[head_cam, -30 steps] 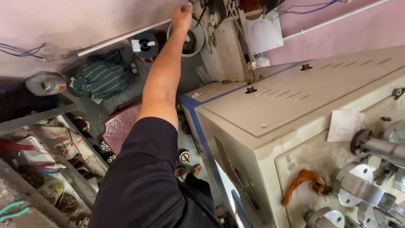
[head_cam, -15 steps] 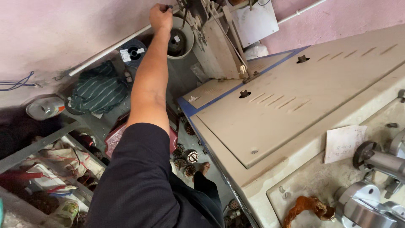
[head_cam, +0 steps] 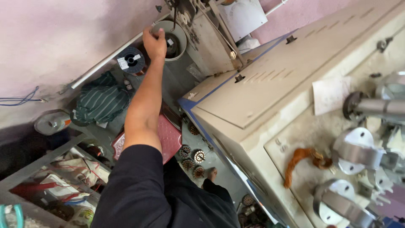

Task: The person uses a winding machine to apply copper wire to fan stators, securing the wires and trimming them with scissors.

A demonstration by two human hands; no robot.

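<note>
Pink wall [head_cam: 50, 38], grey floor [head_cam: 219, 166], cluttered metal shelf [head_cam: 46, 169] at left.

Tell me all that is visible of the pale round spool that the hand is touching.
The pale spool is a round, cream-coloured piece with a wide rim and a dark hollow centre; it looks like plastic. It faces the camera, beside the grey frame of the machine. The left hand rests on its left rim. A small white label sits near its middle.

Left hand [head_cam: 154, 42] gripping pale spool rim [head_cam: 182, 37], beige machine cabinet [head_cam: 270, 84], striped cloth [head_cam: 101, 101]
</note>
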